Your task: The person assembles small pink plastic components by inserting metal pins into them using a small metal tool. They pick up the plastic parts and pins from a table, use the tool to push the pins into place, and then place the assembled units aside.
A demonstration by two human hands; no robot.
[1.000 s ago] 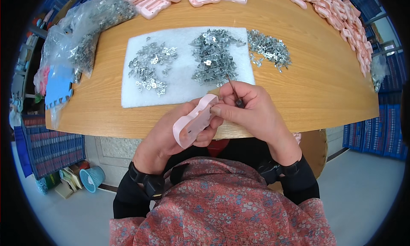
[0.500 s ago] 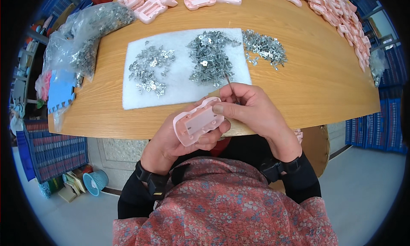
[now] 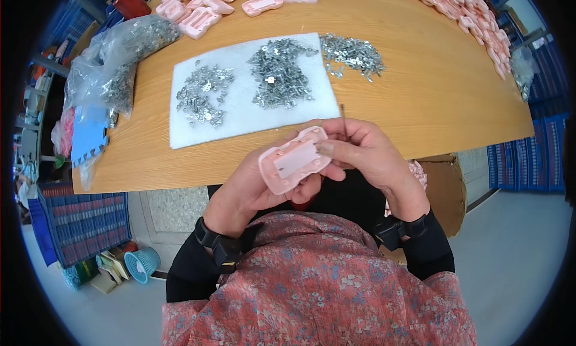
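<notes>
A pink plastic shell (image 3: 295,161) with a long rectangular recess rests in my left hand (image 3: 243,181), whose fingers curl round it from below. The recessed face is turned up, tilted toward me. My right hand (image 3: 375,154) has its thumb against the shell's right end, by the end of the recess. From between its fingers sticks up a thin, dark metal tool (image 3: 344,119); its lower part is hidden. Whether a small metal piece sits under the thumb I cannot tell. Beyond the hands lies a white foam sheet (image 3: 240,121) bearing two heaps of small metal pieces (image 3: 279,76).
Another heap of metal pieces (image 3: 354,55) lies right of the sheet on the wooden table (image 3: 432,94). Pink shells (image 3: 201,22) sit at the far left, more (image 3: 462,16) along the far right edge. A clear bag of metal parts (image 3: 120,64) and a blue foam mat (image 3: 88,136) are at left.
Both hands and the shell have shifted right in the picture. The tool has swung away from the heap and now points up. The table contents have slid a little left as the view moved.
</notes>
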